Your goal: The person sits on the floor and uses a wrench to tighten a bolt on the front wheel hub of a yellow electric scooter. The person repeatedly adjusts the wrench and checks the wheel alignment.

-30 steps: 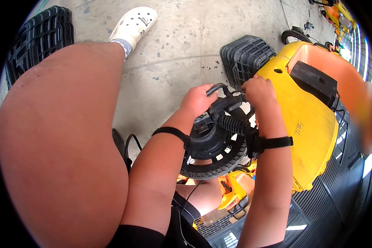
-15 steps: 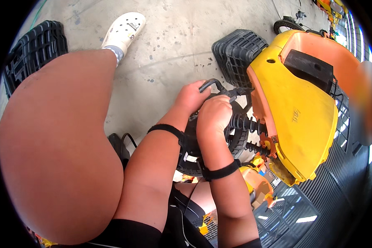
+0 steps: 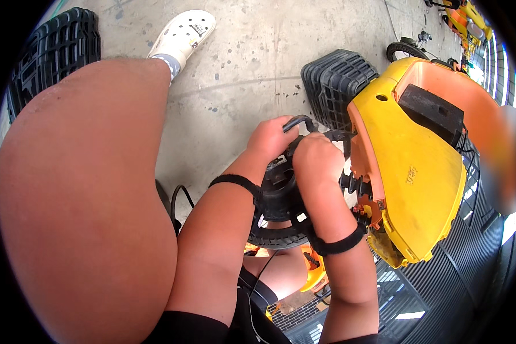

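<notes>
My left hand [image 3: 271,140] is closed on the end of a black curved bar [image 3: 297,122] above the wheel. Close beside it, to the right, my right hand [image 3: 320,160] is curled into a fist, knuckles up; what its fingers hold is hidden. Below both hands is the black wheel [image 3: 278,238] with its tyre and dark hub, partly covered by my forearms. Just right of my right hand, a black coil spring [image 3: 358,184] reaches toward the yellow scooter body [image 3: 407,166].
A dark box [image 3: 433,112] sits in the orange inside of the scooter body. Black plastic crates stand on the concrete floor, one [image 3: 335,83] beyond the wheel and another [image 3: 57,54] at the far left. My bent bare leg [image 3: 86,200] fills the left side.
My right hand has moved right, away from my left hand, and now covers more of the springs. More of the hub shows between my forearms. The whole view has shifted slightly.
</notes>
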The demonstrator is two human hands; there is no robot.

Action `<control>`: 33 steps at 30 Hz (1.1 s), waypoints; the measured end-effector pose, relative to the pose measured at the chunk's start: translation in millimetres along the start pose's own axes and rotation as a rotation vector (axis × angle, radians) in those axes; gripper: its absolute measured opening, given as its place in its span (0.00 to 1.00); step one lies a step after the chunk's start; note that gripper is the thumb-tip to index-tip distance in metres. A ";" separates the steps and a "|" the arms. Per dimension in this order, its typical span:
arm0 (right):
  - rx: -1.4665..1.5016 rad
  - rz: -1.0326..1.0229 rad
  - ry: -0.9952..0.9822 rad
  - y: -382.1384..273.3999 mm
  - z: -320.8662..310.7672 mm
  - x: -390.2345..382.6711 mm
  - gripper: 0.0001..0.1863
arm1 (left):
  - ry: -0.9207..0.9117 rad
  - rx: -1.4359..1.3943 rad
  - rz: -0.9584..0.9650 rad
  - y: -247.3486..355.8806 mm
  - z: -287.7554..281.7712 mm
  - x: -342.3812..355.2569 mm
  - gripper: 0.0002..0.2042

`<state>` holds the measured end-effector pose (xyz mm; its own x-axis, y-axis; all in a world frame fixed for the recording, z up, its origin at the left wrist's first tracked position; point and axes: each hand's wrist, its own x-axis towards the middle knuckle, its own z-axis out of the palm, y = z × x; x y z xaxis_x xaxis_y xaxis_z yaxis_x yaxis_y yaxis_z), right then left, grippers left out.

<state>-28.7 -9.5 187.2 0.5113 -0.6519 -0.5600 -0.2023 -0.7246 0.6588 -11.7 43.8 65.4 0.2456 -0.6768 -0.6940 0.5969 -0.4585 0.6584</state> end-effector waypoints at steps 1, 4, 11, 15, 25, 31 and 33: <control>-0.132 -0.006 0.086 -6.7 0.8 -4.0 0.10 | 0.017 0.003 0.033 -5.8 4.9 2.3 0.15; -0.088 -0.129 0.283 -2.7 -11.9 -4.8 0.07 | 0.039 0.008 0.067 -15.6 9.7 9.1 0.16; 0.035 -0.193 0.107 98.3 -10.9 54.8 0.11 | 0.013 -0.073 0.018 -0.7 2.1 -1.0 0.15; 0.045 -0.277 -0.010 101.7 1.9 69.2 0.13 | 0.017 -0.047 0.006 0.1 1.2 -2.2 0.16; 0.032 -0.317 -0.125 106.1 2.0 87.3 0.16 | 0.040 -0.032 0.032 -8.9 3.6 2.7 0.16; 0.058 -0.368 -0.089 113.9 6.0 95.3 0.16 | 0.009 -0.056 0.012 -4.5 4.6 2.6 0.17; 0.044 -0.382 -0.107 109.3 2.5 98.1 0.16 | 0.017 -0.050 0.005 -6.8 3.0 2.6 0.17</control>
<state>-2.7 -153.2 203.0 0.4673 -0.3512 -0.8113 -0.0513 -0.9269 0.3717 -17.4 43.4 59.9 0.2611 -0.6690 -0.6959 0.6330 -0.4256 0.6466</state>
